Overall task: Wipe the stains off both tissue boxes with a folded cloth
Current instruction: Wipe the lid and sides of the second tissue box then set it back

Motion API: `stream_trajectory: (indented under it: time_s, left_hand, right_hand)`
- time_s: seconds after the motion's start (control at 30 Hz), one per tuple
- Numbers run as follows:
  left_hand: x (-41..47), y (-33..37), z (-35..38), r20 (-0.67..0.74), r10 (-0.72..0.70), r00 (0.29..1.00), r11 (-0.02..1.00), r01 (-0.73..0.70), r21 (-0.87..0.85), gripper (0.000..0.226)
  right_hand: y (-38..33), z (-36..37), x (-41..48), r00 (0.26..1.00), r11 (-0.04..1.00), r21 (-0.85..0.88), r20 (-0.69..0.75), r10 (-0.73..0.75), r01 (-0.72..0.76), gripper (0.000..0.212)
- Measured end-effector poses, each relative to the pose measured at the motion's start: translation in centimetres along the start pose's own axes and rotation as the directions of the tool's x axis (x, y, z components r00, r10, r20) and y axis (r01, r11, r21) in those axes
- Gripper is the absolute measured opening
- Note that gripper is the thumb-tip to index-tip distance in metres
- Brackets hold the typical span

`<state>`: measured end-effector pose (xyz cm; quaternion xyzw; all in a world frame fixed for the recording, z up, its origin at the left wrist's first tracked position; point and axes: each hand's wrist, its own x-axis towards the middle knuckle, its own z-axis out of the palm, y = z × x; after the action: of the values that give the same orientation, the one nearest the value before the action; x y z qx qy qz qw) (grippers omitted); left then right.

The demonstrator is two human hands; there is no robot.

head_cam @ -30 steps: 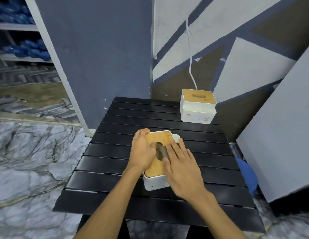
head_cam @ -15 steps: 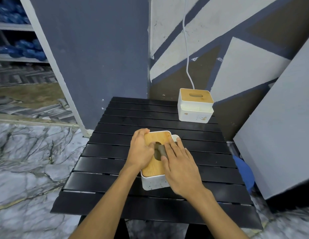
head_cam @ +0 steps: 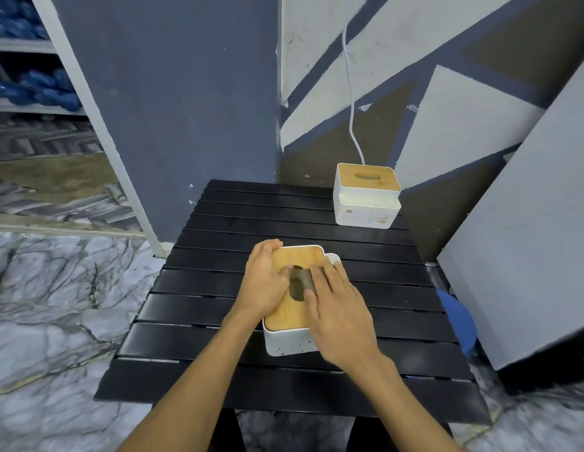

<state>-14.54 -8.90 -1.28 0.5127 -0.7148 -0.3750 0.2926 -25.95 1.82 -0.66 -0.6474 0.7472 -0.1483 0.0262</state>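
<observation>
Pressing with straight, flat fingers, the right hand (head_cam: pixel 341 318) is pinning a small grey folded cloth (head_cam: pixel 304 278) to the top of a white tissue box with a bamboo lid (head_cam: pixel 289 344), beside its oval slot. The left hand (head_cam: pixel 263 285) is gripping that box's left side, fingers curled over the far edge. It is sitting mid black slatted desk (head_cam: pixel 219 288). A second white tissue box (head_cam: pixel 365 212) is standing at the far right corner.

Table (head_cam: pixel 219 288): black, slatted top.
Middle: near tissue box (head_cam: pixel 285 342), white, wooden lid.
Far right corner: far tissue box (head_cam: pixel 365 203), same kind.
</observation>
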Motion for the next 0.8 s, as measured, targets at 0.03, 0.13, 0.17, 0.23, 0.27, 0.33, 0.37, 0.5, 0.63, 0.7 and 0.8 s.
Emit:
stream_trajectory:
  time_s: [0.03,0.13,0.17,0.23,0.27,0.33,0.37,0.5,0.63,0.7,0.8]
  left_hand:
    - [0.1,-0.1,0.0,0.013,0.008,1.000,1.000,-0.008,0.008,0.051]
    - [0.2,-0.1,-0.2,0.044,0.024,0.999,0.999,-0.025,0.026,0.051]
    - [0.2,0.0,-0.2,0.044,0.025,0.999,0.999,-0.026,0.027,0.051]
    - [0.1,0.0,-0.2,0.037,0.027,0.999,0.999,-0.028,0.026,0.051]
    - [0.1,0.0,-0.2,0.033,0.027,0.999,0.999,-0.028,0.023,0.051]
    - [0.1,-0.1,-0.2,0.027,0.024,0.999,1.000,-0.024,0.012,0.051]
    - [0.1,-0.1,-0.2,0.025,0.022,0.999,1.000,-0.022,0.004,0.051]
    - [0.2,-0.2,-0.1,0.028,0.020,0.999,1.000,-0.020,-0.005,0.049]
    - [0.3,-0.1,-0.1,0.059,0.039,0.998,0.999,-0.041,0.035,0.047]
    - [0.3,-0.1,-0.2,0.061,0.038,0.997,0.998,-0.041,0.043,0.047]
    - [0.3,0.1,-0.3,0.048,0.035,0.998,0.999,-0.037,0.036,0.048]
  right_hand:
    - [0.0,0.0,0.1,1.000,1.000,-0.002,0.001,0.012,-0.012,0.075]
    - [0.0,0.2,2.3,0.999,0.999,-0.002,0.004,0.048,-0.048,0.070]
    - [0.1,0.3,3.4,0.998,0.998,0.000,0.011,0.060,-0.060,0.063]
    - [0.2,0.6,4.9,0.997,0.997,-0.001,0.024,0.073,-0.073,0.054]
    - [0.3,0.7,5.2,0.997,0.998,-0.002,0.029,0.070,-0.070,0.054]
    - [0.4,0.7,4.6,0.998,0.999,0.004,0.034,0.052,-0.052,0.058]
    - [0.5,0.6,3.8,0.999,0.999,0.011,0.029,0.037,-0.038,0.062]
    - [0.4,0.1,0.9,1.000,0.999,0.034,0.019,-0.004,0.004,0.078]
    - [0.5,0.2,2.9,0.999,0.999,0.027,0.025,0.029,-0.029,0.077]
    - [0.8,0.5,5.0,0.997,0.998,0.028,0.054,0.047,-0.048,0.061]
    - [1.1,0.8,6.1,0.998,0.997,0.055,0.050,0.043,-0.045,0.053]
